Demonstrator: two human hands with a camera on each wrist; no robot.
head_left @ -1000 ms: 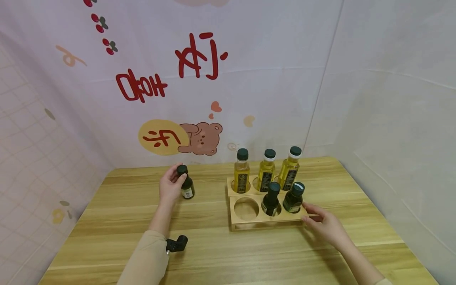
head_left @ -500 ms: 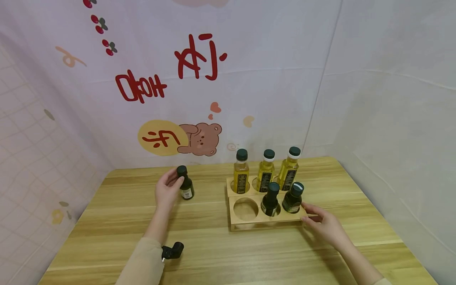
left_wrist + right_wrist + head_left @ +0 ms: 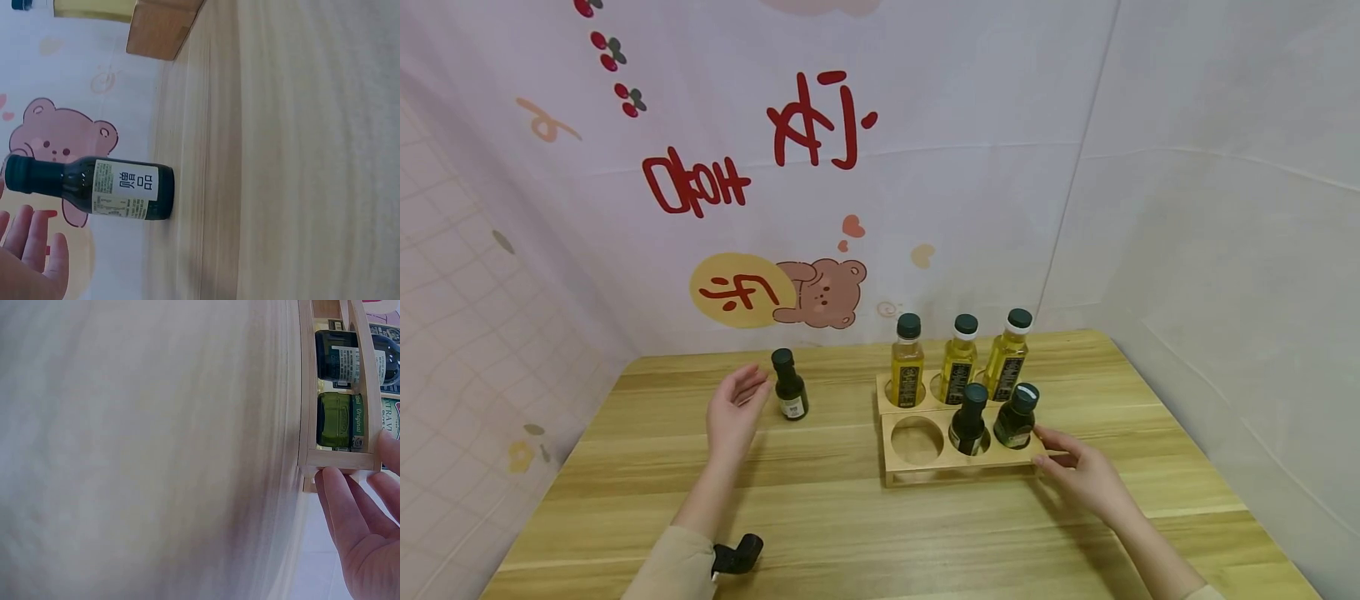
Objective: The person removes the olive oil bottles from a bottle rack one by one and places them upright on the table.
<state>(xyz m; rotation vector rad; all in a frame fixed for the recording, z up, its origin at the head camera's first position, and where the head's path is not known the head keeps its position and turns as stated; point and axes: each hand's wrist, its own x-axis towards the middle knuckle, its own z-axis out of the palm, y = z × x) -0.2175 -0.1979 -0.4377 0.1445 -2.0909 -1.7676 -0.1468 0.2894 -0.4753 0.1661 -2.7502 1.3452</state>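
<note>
I watch left hand [image 3: 733,417] at far side of dark bottle [image 3: 792,396] from wooden rack [image 3: 955,462]; fingers wide, loosely bent, just clear of glass. Dark bottle stands upright on table [image 3: 850,525], left of rack. Right hand [image 3: 1090,479] holds rack's right end, fingers narrow on wood. I see three yellow oil bottles [image 3: 958,371] in rack's back row, two green-capped bottles [image 3: 968,425] in its front row.
</note>
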